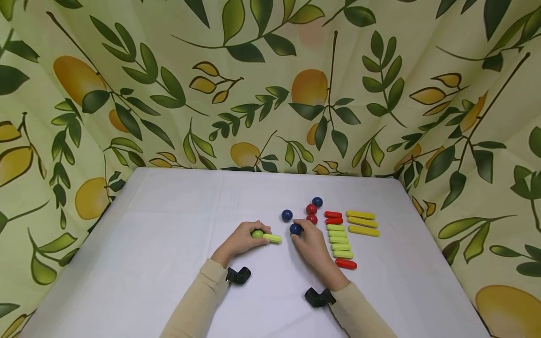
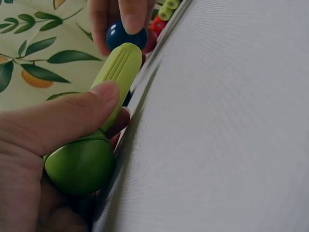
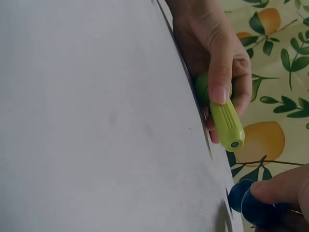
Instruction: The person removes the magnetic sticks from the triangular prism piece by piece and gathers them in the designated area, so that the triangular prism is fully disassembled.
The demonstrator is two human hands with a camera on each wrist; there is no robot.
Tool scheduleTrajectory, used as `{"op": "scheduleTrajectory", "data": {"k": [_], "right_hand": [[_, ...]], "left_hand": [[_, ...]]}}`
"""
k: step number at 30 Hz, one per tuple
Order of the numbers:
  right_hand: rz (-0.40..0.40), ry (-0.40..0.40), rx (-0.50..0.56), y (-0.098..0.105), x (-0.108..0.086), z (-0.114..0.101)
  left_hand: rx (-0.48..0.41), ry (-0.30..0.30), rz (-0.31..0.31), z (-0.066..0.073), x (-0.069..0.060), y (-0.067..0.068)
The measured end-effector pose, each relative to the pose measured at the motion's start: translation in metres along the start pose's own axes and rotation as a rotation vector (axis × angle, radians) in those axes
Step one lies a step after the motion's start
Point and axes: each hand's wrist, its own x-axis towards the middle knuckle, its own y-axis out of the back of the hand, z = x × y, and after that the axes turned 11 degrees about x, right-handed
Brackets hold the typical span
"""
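Observation:
My left hand (image 1: pixel 242 240) grips a light green ribbed rod (image 1: pixel 274 239) with a green ball (image 2: pixel 79 166) at its near end. In the left wrist view the thumb lies along the rod, whose free end points toward the right hand. A small dark dot shows on that end face (image 3: pixel 235 144) in the right wrist view. My right hand (image 1: pixel 316 244) pinches a dark blue ball (image 1: pixel 295 229) between thumb and fingers, a short gap from the rod's tip. Another blue ball (image 1: pixel 287 215) lies just beyond it on the table.
Two red balls (image 1: pixel 311 209) and a blue ball (image 1: pixel 317 202) lie beyond the right hand. To its right are a column of light green rods (image 1: pixel 339 239), short red rods (image 1: pixel 346 264) and three longer yellow rods (image 1: pixel 363 230). A patterned curtain (image 1: pixel 270 94) surrounds the white table (image 1: pixel 169 211).

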Motion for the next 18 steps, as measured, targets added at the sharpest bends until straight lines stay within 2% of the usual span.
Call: {"op": "scheduleTrajectory", "data": {"k": [9,18], "right_hand": [[-0.020,-0.035,-0.127,-0.0057,0.0120,0.0007],[0.017,0.004,-0.112,-0.0014,0.0068,0.0007]], "left_hand": [[0.010,-0.008,0.006,0.0020,-0.0007,0.0006],[0.014,-0.018,0.009,0.0011,-0.0005,0.0002]]}}
